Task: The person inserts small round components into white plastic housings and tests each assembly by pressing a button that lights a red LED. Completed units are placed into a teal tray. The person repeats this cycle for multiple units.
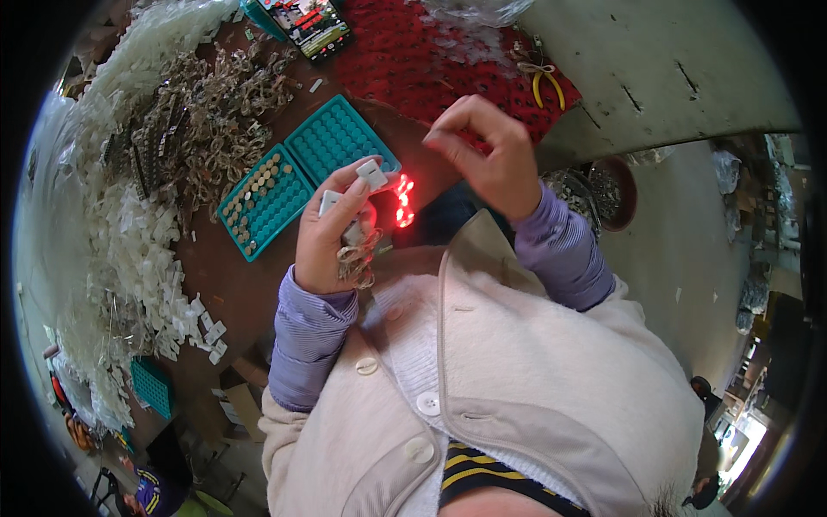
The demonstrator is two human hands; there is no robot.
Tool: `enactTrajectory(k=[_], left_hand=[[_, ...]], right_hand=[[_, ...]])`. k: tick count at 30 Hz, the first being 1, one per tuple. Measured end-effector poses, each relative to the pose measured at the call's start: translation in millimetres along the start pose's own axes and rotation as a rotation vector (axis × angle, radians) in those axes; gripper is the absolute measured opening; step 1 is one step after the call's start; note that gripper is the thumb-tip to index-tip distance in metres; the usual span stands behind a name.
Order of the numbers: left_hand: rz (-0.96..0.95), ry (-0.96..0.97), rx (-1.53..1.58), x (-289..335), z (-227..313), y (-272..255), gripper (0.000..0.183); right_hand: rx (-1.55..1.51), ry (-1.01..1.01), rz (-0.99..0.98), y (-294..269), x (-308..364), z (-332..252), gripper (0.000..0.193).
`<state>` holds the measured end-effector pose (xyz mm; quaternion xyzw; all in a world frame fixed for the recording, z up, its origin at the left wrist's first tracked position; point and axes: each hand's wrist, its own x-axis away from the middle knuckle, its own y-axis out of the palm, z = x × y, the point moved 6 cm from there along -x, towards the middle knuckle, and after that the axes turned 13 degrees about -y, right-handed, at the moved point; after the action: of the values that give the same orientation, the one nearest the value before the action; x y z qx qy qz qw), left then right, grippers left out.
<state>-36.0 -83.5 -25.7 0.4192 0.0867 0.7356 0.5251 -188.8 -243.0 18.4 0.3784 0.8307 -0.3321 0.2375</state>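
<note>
My left hand (320, 248) is closed around several small white battery boxes (372, 175), one of them pinched up at the fingertips. A short string of glowing red lights (404, 205) hangs beside that box. Below the thumb, a bundle of thin coiled wire (357, 264) dangles from the same hand. To the right and a little higher, my right hand (493, 153) is raised with its fingers curled and thumb and fingertips close together; whatever they may hold is too small to make out. Just beyond my left hand lies a teal tray (284, 207) partly filled with round button cells (244, 207).
A second teal tray (340, 133) adjoins the first. Heaped wire bundles (215, 112) and white plastic pieces (129, 267) cover the table's left. A phone (308, 26), red patterned cloth (388, 65) and yellow-handled pliers (548, 84) lie at the back. A round bowl (627, 194) stands right.
</note>
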Motion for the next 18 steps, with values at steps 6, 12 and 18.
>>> enactTrajectory(k=[6, 12, 18], left_hand=[[-0.064, 0.035, -0.011, 4.4, -6.9, 10.5, 0.033], [-0.141, 0.065, 0.056, 17.3, -7.3, -6.5, 0.021], [-0.14, 0.169, 0.119, 34.4, 4.7, -28.2, 0.021]], right_hand=[[-0.039, -0.26, -0.028, 30.8, -7.2, -44.1, 0.015], [-0.194, -0.059, -0.093, 52.6, -0.5, -52.6, 0.011], [-0.595, 0.146, -0.089, 84.9, -8.8, -55.8, 0.011]])
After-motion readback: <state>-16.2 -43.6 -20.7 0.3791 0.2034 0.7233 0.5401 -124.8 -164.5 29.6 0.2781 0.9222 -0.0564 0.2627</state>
